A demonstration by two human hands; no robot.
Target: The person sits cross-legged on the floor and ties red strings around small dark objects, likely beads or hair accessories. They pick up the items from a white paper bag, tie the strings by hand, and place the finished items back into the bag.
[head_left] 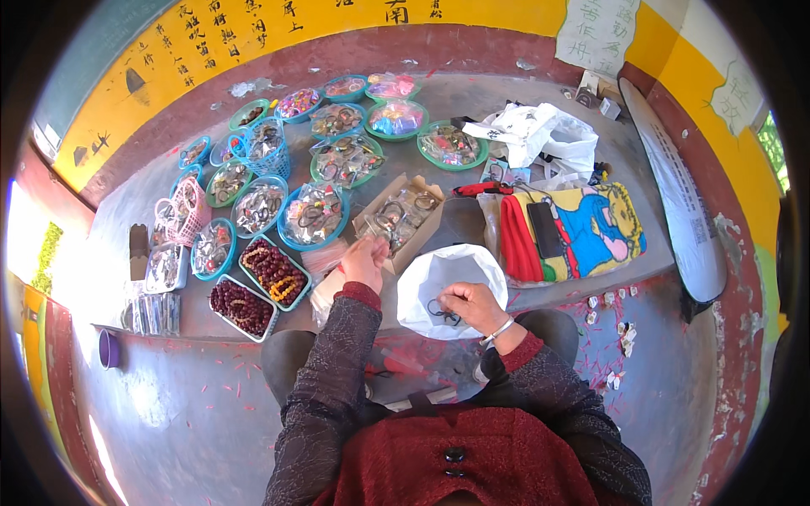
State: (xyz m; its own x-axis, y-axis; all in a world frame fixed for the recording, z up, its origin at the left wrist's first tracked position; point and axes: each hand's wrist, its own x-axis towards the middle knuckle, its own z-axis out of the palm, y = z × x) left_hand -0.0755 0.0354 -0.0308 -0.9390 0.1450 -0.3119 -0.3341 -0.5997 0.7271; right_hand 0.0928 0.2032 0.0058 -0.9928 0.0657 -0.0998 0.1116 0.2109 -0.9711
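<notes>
Along a grey platform (506,90), the right hand (481,309), fingers narrowed, pinches dark loops (445,317) lying just below its fingertips in a white bag (411,295) at lower centre, nearer than the left hand (366,263), grip unclear, up-left by a cardboard box (419,243).

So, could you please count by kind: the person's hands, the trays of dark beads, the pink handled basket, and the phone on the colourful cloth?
Hands: 2
Bead trays: 2
Pink handled basket: 1
Phone: 1
Total: 6
</notes>
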